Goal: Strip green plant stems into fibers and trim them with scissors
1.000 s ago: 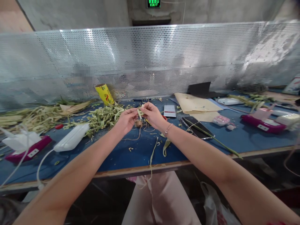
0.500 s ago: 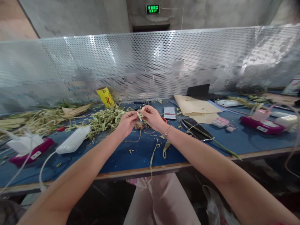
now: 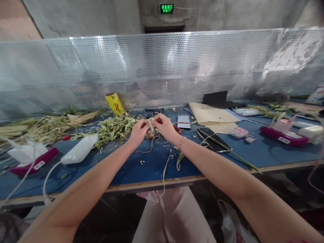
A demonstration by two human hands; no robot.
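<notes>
Over the blue worktop, my left hand point(image 3: 138, 132) and my right hand point(image 3: 165, 127) meet with fingertips pinched around a small pale green strip of plant husk point(image 3: 151, 126). Both hands are closed, and the fingers hide much of the strip. Just below it lies a brown tangle of fine twine point(image 3: 150, 135). To the left of my left hand spreads a heap of short green plant pieces point(image 3: 111, 131). Close to my right wrist shows a red ring-shaped handle point(image 3: 178, 129); its other end is hidden.
A perforated metal screen point(image 3: 164, 67) runs behind the table. On the left are a white power adapter point(image 3: 79, 149) and a purple power strip point(image 3: 35, 163). A yellow tube point(image 3: 115, 104) leans at the back. Rightward lie a white box point(image 3: 183, 122), beige paper point(image 3: 210, 113) and a phone point(image 3: 212, 141).
My fingers have shifted slightly around the strip, and my left hand has turned a little. The strip now shows more upright between the fingertips. The view has tilted slightly.
</notes>
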